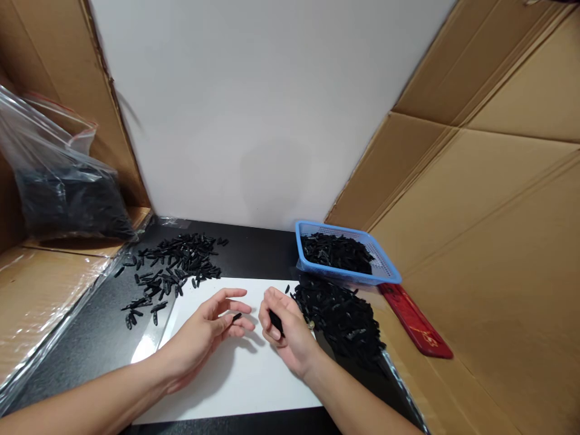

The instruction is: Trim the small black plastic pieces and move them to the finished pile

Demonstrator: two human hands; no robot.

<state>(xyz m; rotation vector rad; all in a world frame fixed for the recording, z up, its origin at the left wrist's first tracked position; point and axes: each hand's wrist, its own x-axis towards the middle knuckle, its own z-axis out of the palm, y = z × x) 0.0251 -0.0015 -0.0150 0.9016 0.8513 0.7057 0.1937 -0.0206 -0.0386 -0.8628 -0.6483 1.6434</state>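
Over the white board, my left hand (215, 320) pinches a small black oblong piece (236, 317) between thumb and a finger, with its other fingers spread. Close beside it, my right hand (287, 332) is curled around something black (275, 323), probably one or more of the same pieces; the fingers hide how many. A large heap of black oblong pieces (347, 320) lies just right of my right hand. Beyond my left hand, more pieces (190, 257) are scattered in a looser pile. One single piece (287, 289) rests near the board's far edge.
A blue plastic basket (385, 272) with black pieces stands at the back right, by a red flat object (417, 323). On the left, a clear zip bag (67, 199) of dark contents sits on cardboard. Cardboard walls (507, 199) flank the black table (254, 248); the white board (254, 380) lies on it.
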